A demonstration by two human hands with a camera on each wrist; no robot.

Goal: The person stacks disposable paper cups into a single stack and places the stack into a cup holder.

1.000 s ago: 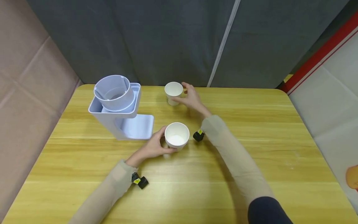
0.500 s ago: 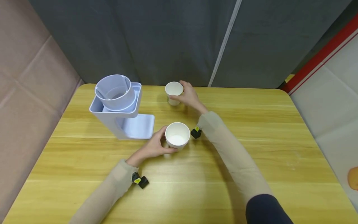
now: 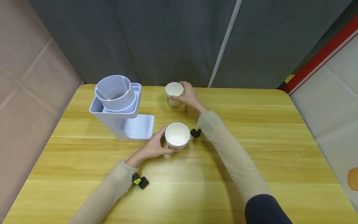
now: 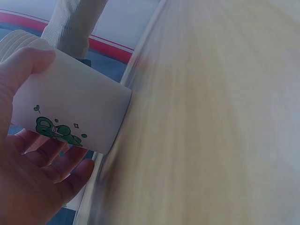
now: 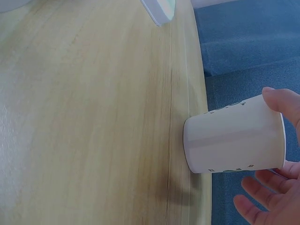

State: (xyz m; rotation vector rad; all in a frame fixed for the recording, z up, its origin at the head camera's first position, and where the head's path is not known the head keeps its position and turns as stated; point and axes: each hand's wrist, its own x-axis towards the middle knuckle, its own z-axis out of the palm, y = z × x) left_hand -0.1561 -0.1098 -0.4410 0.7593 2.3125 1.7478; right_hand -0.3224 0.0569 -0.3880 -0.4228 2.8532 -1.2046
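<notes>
My left hand (image 3: 153, 146) holds a stack of white paper cups (image 3: 177, 137) near the middle of the table, thumb on the near side. Several nested rims show in the left wrist view, above a green cartoon print on the outer cup wall (image 4: 70, 101). Toward the back edge, my right hand (image 3: 188, 95) grips a single white paper cup (image 3: 174, 91) from its right side. In the right wrist view the thumb lies at the rim of this paper cup (image 5: 234, 138), and its base is on the wooden table; the other fingers are partly hidden behind it.
A pale lilac plastic stand (image 3: 117, 121) with a round tub (image 3: 116, 93) on top and a flat tray base (image 3: 138, 127) is left of the cups. A dark grey curtain (image 3: 167, 40) hangs behind the back edge of the wooden table (image 3: 251, 124).
My right hand has moved slightly left and closed in on the single paper cup. My left hand and the stack stay where they were.
</notes>
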